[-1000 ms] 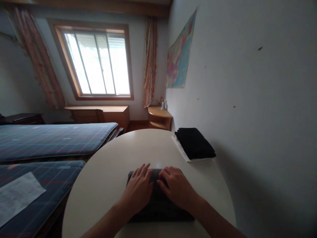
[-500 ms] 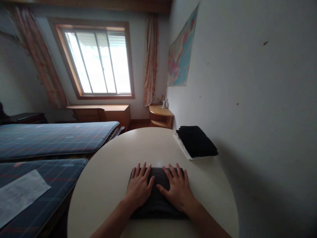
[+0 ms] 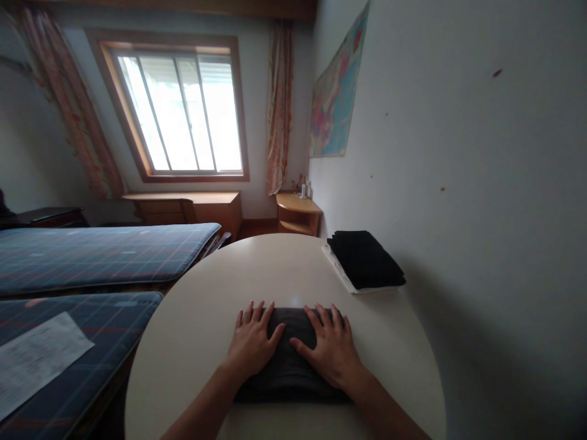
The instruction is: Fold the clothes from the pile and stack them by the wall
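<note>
A dark folded cloth (image 3: 293,360), perhaps a garment, lies on the round white table (image 3: 183,342) in front of me. My left hand (image 3: 252,345) rests palm down over its left side, fingers spread and pointing away from me. On the right side of the cloth, my right hand (image 3: 332,345) lies flat in the same way, with its thumb toward the left one. Between the two thumbs the middle of the cloth shows. The palms hide parts of its left and right edges.
Folded black cloths (image 3: 364,260) are stacked on something white at the table's right rim, near the wall (image 3: 481,256). To the left are plaid mattresses (image 3: 105,253), the nearer one bearing a printed sheet (image 3: 41,360). A corner shelf (image 3: 298,205) stands beyond the table.
My left hand has slid slightly to the left on the cloth, and my right hand has shifted a little to the right. Both stay flat.
</note>
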A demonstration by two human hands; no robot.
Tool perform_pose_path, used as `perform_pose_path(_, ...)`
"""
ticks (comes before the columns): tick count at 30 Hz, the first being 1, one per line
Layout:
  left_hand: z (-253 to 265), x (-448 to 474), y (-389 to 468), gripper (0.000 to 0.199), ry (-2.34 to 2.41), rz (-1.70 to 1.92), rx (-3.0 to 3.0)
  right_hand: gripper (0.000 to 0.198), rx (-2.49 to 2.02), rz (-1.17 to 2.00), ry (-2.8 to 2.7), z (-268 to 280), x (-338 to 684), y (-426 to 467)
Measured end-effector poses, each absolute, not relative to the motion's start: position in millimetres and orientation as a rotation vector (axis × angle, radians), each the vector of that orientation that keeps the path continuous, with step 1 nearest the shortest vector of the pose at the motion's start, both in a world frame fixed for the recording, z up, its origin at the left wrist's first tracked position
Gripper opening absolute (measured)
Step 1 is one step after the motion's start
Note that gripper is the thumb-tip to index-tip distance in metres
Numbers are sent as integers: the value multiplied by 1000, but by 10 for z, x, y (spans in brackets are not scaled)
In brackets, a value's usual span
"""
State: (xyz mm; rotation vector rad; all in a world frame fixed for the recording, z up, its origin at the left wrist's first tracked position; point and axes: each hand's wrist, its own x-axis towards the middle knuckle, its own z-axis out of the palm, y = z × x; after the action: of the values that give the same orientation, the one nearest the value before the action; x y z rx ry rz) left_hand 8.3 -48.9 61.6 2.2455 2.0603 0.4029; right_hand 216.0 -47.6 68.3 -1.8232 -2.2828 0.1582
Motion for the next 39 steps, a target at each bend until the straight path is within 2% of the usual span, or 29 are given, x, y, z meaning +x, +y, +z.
perform_pose_path(5, 624, 99, -496, 63, 2057, 414, 2247, 89, -1692, 88, -2351, 707, 2169, -505)
perform_pose_path(9, 624, 95, -495, 63, 2035, 442, 2238, 92, -1371, 266, -2577, 778, 2208, -527)
perform_pose_path(12, 631, 58, -467, 60, 1998, 495, 2230, 98, -1362, 360, -2606, 794, 2221, -526)
perform_pose_path(20, 697, -191, -293, 30, 2086, 599, 2082, 109, -1445, 458, -2601, 951, 2182, -521)
perform_pose_path(27, 649, -239, -225, 15, 1852, 879, 2050, 69, -1388, 461, -2554, 1196, 2041, 2)
perform_pose_path(33, 677, -232, -264, 14, 1631, 1214, 2065, 66, -1266, 891, -2760, 1382, 2097, 332)
perform_pose_path(36, 644, -216, -234, 20, 1549, 1317, 2027, 64, -1241, 886, -2767, 1487, 2205, 326)
perform_pose_path(39, 518, -232, -152, 36, 1552, 1375, 1938, 57, -1266, 806, -2723, 1606, 2365, 348)
